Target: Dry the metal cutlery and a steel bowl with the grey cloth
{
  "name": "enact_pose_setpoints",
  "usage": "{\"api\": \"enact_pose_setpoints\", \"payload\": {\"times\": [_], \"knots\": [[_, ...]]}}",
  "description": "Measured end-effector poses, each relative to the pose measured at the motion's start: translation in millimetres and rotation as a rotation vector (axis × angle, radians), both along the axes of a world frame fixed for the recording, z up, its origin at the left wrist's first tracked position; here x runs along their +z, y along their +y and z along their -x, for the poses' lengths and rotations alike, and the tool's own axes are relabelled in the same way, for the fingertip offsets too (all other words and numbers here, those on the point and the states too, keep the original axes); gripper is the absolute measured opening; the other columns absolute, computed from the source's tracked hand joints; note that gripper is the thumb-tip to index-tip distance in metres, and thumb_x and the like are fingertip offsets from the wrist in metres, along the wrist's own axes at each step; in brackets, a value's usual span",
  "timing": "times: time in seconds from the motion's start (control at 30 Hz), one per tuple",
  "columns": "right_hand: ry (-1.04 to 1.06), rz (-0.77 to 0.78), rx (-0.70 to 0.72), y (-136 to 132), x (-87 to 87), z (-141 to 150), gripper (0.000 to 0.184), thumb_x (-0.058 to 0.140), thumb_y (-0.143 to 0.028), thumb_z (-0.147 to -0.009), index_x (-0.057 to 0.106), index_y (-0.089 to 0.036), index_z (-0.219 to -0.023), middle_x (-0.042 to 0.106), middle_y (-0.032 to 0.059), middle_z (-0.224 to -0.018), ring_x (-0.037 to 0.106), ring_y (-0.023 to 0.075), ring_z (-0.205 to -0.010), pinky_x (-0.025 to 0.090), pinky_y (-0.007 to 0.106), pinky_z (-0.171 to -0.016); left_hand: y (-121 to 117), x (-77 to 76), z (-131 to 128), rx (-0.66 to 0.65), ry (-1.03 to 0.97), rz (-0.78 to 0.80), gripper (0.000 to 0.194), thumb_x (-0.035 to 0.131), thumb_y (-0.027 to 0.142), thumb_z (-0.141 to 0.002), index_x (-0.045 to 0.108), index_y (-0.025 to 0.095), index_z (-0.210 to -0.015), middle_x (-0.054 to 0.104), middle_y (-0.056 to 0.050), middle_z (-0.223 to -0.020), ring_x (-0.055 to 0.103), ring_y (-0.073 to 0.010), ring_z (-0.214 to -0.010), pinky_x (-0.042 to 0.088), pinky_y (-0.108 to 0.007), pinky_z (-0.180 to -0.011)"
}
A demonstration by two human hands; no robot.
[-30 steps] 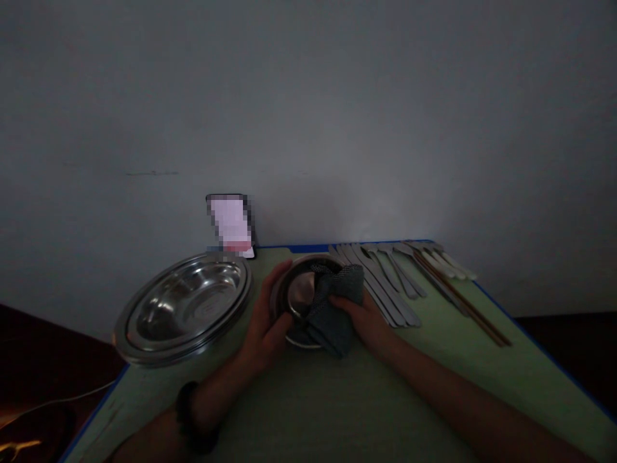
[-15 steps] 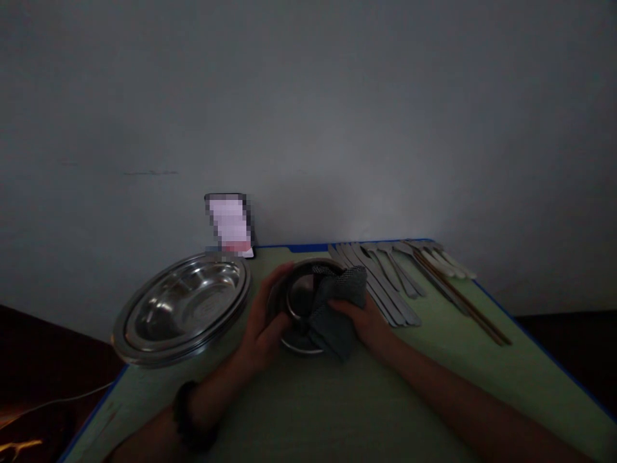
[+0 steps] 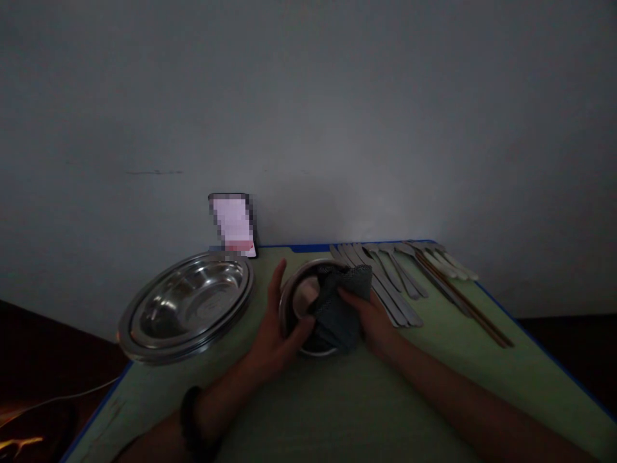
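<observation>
A small shiny metal bowl [image 3: 304, 292] is tilted between my hands at the middle of the table, its inside towards me. My left hand [image 3: 276, 337] holds it from the left, thumb over the near rim and one finger stretched up along the outer side. My right hand [image 3: 373, 315] grips a dark grey-green cloth [image 3: 343, 312] and presses it against the bowl's right side. The cloth covers the right part of the bowl and hides some of my right fingers.
Large nested metal basins [image 3: 193, 305] stand at the left. A phone [image 3: 235, 222] leans on the wall behind them. Table knives [image 3: 390, 289], forks and spoons [image 3: 398, 267], brown chopsticks [image 3: 465, 299] and white-handled utensils [image 3: 450, 262] lie at the right. The table [image 3: 357, 405] has blue edges.
My left hand has shifted right along the bowl, its thumb further over the rim and a finger straighter. The cloth and my right hand have moved slightly right.
</observation>
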State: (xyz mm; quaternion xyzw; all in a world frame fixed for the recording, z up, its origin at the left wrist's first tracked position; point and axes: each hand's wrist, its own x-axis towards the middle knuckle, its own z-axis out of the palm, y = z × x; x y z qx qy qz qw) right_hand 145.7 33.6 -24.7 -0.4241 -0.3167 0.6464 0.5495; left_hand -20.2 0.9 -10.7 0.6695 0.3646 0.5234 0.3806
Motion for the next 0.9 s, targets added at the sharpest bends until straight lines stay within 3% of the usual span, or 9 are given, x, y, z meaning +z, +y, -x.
{"api": "enact_pose_setpoints", "payload": {"times": [0.1, 0.17, 0.23, 0.4, 0.6, 0.7, 0.9], "knots": [[0.062, 0.015, -0.002, 4, -4.6, 1, 0.037, 0.07, -0.044, -0.064, 0.065, -0.023, -0.095, 0.07, 0.0029, -0.098, 0.063, 0.0228, -0.094, 0.046, 0.038, -0.088, -1, -5.0, -7, 0.055, 0.099, -0.074, 0.097, 0.064, 0.023, -0.078, -0.009, 0.033, -0.143, 0.031, -0.01, -0.146, 0.034, -0.0296, -0.131, 0.028, -0.052, -0.106], [0.033, -0.029, 0.006, 6, -6.7, 2, 0.037, 0.068, -0.045, -0.067, 0.065, -0.023, -0.097, 0.069, 0.0033, -0.102, 0.062, 0.0219, -0.1, 0.044, 0.037, -0.091, 1, -6.5, -7, 0.105, 0.138, -0.102, 0.095, 0.064, 0.022, -0.078, -0.005, 0.032, -0.143, 0.026, -0.011, -0.148, 0.029, -0.0304, -0.133, 0.024, -0.053, -0.107], [-0.044, -0.074, 0.018, 7, -7.6, 1, 0.035, 0.069, -0.043, -0.066, 0.065, -0.023, -0.095, 0.069, 0.0033, -0.104, 0.06, 0.0218, -0.104, 0.043, 0.036, -0.093, 5, -6.4, -4, 0.107, 0.102, -0.116, 0.087, 0.061, 0.022, -0.08, 0.002, 0.032, -0.143, 0.031, -0.008, -0.146, 0.031, -0.0285, -0.133, 0.025, -0.05, -0.108], [-0.114, -0.045, 0.05, 4, -4.4, -2, 0.031, 0.073, -0.035, -0.061, 0.066, -0.021, -0.088, 0.071, 0.0038, -0.093, 0.063, 0.0245, -0.093, 0.046, 0.039, -0.085, 14, -3.9, 9, -0.059, -0.116, -0.004, 0.074, 0.064, 0.024, -0.075, 0.025, 0.03, -0.138, 0.043, -0.006, -0.138, 0.039, -0.0287, -0.128, 0.026, -0.046, -0.108], [-0.017, 0.007, 0.112, 1, 1.5, -5, 0.034, 0.076, -0.031, -0.057, 0.066, -0.018, -0.087, 0.071, 0.0043, -0.082, 0.065, 0.0231, -0.078, 0.049, 0.038, -0.077, 15, -3.1, 14, -0.156, -0.167, 0.063, 0.073, 0.067, 0.024, -0.072, 0.031, 0.032, -0.136, 0.045, -0.004, -0.138, 0.038, -0.0299, -0.128, 0.024, -0.048, -0.108], [0.018, 0.018, 0.071, 2, 0.8, -3, 0.038, 0.076, -0.035, -0.058, 0.065, -0.019, -0.091, 0.072, 0.0036, -0.088, 0.065, 0.0229, -0.084, 0.048, 0.038, -0.081, 12, -3.3, 11, -0.099, -0.078, 0.037, 0.074, 0.065, 0.026, -0.076, 0.025, 0.03, -0.139, 0.043, -0.006, -0.139, 0.038, -0.0298, -0.128, 0.026, -0.049, -0.108], [0.061, 0.07, 0.022, 3, -0.6, 0, 0.038, 0.074, -0.042, -0.061, 0.065, -0.02, -0.091, 0.072, 0.0032, -0.088, 0.066, 0.0236, -0.086, 0.048, 0.039, -0.084, 3, -8.0, -7, 0.016, 0.056, -0.064, 0.103, 0.065, 0.022, -0.078, -0.015, 0.035, -0.14, 0.04, -0.01, -0.141, 0.04, -0.0267, -0.128, 0.034, -0.049, -0.103]]}}
